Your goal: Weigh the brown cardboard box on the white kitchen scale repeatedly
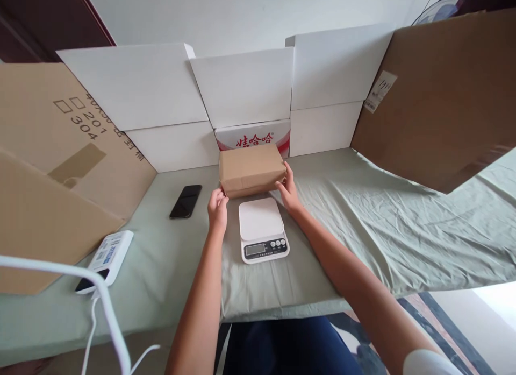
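Nearest, well this side of the grip, is one lap in dark blue clothing (290, 345), at the edge of the one green cloth (346, 203) on which the work is laid out. One white curved tube (48, 266) arches in from the left of the grip. Just this side of the two hands, between the forearms, lies one white kitchen scale (263, 231) with one display and three round buttons; its weighing plate is bare.

Two bare hands hold one brown cardboard box (252, 168) between them: the left hand (218, 211) grips its near left corner, the right hand (288, 189) its right end, thumb in front. The hands stand a box-length apart. Whether the box touches the cloth I cannot tell.

Left of the left hand, near it, lies one black phone (186, 202); farther left and nearer the person, one white device (105, 261) with a dark end. Well out on either side stand two large brown cartons, one left (60, 176) and one right (439, 100). Straight beyond the grip is one red-printed white box face (253, 137), with five plain white panels (245, 84) around it.
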A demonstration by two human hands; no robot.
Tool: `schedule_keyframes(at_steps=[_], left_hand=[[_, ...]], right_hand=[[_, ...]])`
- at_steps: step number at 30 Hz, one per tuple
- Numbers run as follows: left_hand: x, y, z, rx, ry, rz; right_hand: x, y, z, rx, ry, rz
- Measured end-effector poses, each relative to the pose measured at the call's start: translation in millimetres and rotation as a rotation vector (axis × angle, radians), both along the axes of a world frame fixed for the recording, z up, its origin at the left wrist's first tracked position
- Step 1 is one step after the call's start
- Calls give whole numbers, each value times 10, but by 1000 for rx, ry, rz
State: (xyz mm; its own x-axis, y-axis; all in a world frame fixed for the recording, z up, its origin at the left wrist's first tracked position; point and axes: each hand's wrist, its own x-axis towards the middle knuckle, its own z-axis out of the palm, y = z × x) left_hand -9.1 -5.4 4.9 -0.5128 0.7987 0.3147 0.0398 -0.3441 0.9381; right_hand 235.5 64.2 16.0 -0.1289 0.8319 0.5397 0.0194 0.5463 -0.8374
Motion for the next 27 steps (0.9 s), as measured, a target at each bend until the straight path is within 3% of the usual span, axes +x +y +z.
schedule_keyframes(at_steps=[4, 8, 14, 18, 21, 27], left_hand=[[10, 52, -203, -49, -91, 5], [-36, 53, -183, -127, -123, 5], [-497, -176, 40, 5, -251, 313], [-644, -310, 88, 35, -419, 387], [-597, -305, 82, 62, -424, 358], [-431, -203, 65, 18, -323, 290]], right_hand=[[-14, 48, -191, -67, -1, 5], [20, 50, -171, -130, 24, -4], [377, 146, -134, -138, 183, -410], [578, 211, -184, -200, 259, -556], [568, 222, -213, -213, 260, -550], [445, 180, -224, -189, 172, -387]])
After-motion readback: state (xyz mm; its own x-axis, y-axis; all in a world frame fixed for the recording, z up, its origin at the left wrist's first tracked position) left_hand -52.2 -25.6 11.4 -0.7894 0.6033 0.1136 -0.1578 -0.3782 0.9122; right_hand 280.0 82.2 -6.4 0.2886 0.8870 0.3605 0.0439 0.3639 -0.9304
